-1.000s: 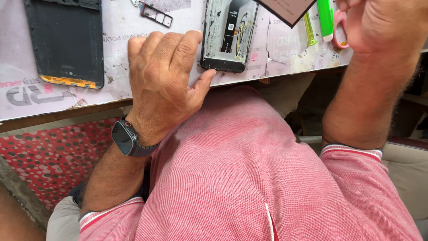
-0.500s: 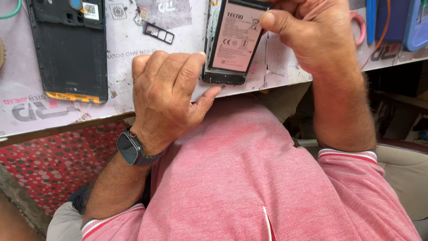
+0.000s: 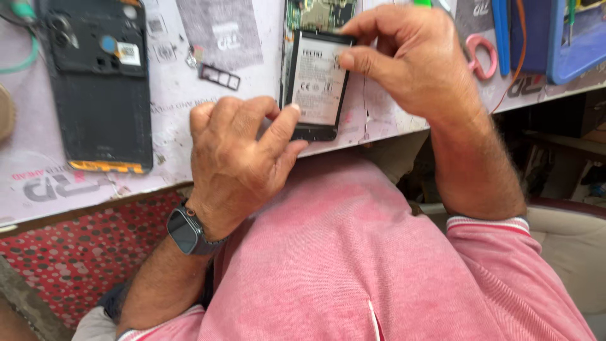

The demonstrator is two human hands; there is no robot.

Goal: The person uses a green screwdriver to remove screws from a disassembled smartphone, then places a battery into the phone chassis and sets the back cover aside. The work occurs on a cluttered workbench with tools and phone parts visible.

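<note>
The opened phone lies face down at the near edge of the surface, straight ahead of my chest and between my two hands. My left hand sits just below and to the left of it, fingers curled, thumb tip touching the phone's lower left edge to steady it. My right hand comes in from the upper right, pinching the top right corner of the flat battery, which lies in the phone's body.

By count: one opened phone, one battery, one black back cover lying well to the left, one small black card tray between cover and phone, one pair of pink-handled scissors behind my right hand, one blue tray at the far right.
</note>
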